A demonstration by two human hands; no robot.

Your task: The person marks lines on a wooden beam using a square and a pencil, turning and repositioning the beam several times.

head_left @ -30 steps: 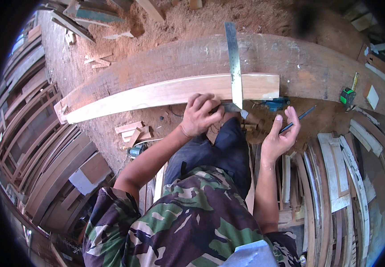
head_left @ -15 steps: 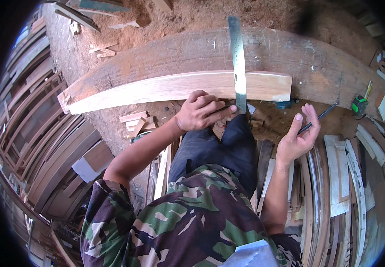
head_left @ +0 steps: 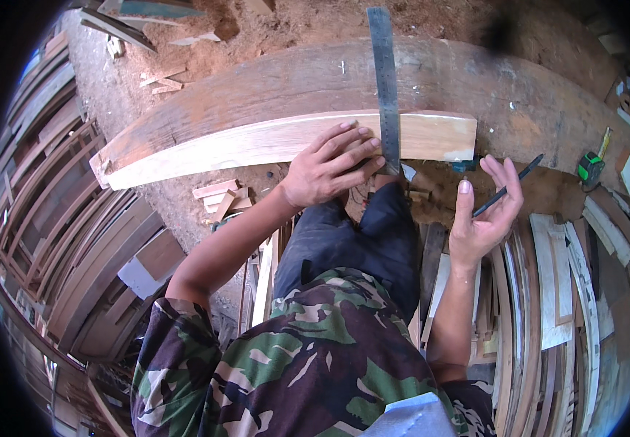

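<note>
A pale curved board (head_left: 256,149) lies on a larger, weathered curved plank (head_left: 460,80). Across the board's right part runs the steel blade of a try square (head_left: 384,80), its far end extending past the plank's far edge. My left hand (head_left: 329,166) is at the near end of the square, fingers stretched over the board beside the blade; its palm hides most of the square's stock. To the right of the board's end, my right hand (head_left: 486,211) is raised, palm partly up, holding a dark pencil (head_left: 529,167) between thumb and fingers.
A green and black tape measure (head_left: 590,167) sits at the plank's right end. Small wood offcuts (head_left: 220,197) lie left of my knees. Curved wood pieces are stacked at left (head_left: 93,269) and right (head_left: 522,313). Sawdust (head_left: 300,22) covers the ground beyond the plank.
My left hand has moved up, its fingers unbending onto the board. The square's blade has shifted slightly away from me and left, losing its glare. My right hand has turned, tilting the pencil more steeply.
</note>
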